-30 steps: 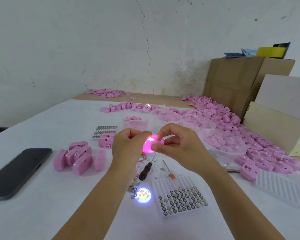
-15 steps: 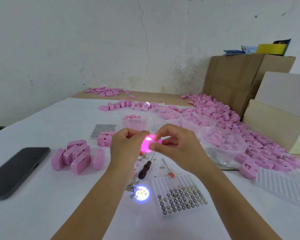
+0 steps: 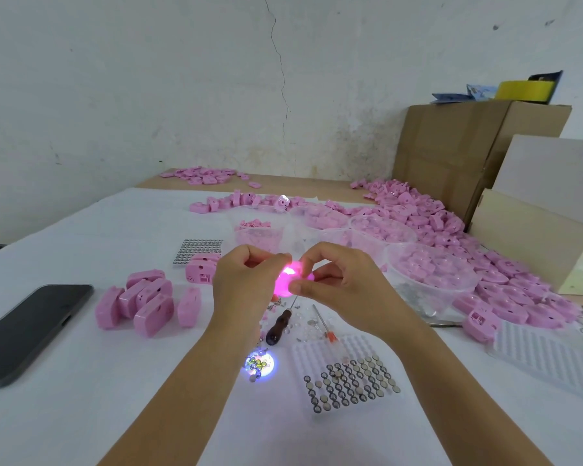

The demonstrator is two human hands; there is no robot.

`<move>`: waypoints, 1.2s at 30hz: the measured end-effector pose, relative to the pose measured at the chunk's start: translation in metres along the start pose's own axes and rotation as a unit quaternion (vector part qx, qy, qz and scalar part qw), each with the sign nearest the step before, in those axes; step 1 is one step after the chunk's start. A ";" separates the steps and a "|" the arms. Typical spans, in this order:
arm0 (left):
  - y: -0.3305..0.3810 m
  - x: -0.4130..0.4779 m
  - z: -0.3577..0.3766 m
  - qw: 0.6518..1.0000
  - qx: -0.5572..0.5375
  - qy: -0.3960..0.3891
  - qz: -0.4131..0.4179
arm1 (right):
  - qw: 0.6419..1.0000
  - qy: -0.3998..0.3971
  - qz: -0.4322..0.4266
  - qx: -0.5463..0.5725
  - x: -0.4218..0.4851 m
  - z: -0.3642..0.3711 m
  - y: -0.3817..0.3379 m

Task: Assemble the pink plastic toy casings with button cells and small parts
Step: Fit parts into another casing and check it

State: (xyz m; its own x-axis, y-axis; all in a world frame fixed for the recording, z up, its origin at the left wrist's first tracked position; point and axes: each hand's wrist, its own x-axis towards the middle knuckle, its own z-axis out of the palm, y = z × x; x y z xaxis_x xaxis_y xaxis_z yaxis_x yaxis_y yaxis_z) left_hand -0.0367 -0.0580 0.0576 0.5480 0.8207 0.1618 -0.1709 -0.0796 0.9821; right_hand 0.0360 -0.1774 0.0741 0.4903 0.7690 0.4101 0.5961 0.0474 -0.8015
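A pink toy casing (image 3: 288, 279) glows bright pink between my two hands above the table. My left hand (image 3: 246, 284) grips its left side with curled fingers. My right hand (image 3: 340, 284) pinches its right side between thumb and fingers. Below it a round spot of coloured light (image 3: 259, 364) falls on the white table among loose button cells. A white tray of button cells (image 3: 349, 381) lies under my right forearm. A wooden-handled screwdriver (image 3: 278, 326) and small loose parts lie beneath my hands. Several closed pink casings (image 3: 145, 302) stand at left.
A black phone (image 3: 31, 331) lies at the left edge. Clear tubs of pink parts (image 3: 431, 274) and a large heap of pink casings (image 3: 435, 227) fill the right. Another white tray (image 3: 549, 358) sits far right. Cardboard boxes (image 3: 468, 146) stand against the wall.
My hands keep hold of the glowing casing in nearly the same place. The light spot on the table has shifted slightly.
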 end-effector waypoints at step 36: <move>-0.005 -0.009 -0.001 0.985 -0.035 -0.015 0.166 | 0.986 0.048 -0.127 -0.094 -0.006 0.002 0.007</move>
State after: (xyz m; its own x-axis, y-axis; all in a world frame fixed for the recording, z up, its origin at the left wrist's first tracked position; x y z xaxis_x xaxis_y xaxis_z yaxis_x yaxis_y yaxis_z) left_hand -0.0418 -0.0640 0.0515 0.4769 0.7386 0.4764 -0.4006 -0.2998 0.8658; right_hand 0.0359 -0.1803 0.0648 0.3625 0.6839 0.6331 0.8101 0.1046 -0.5768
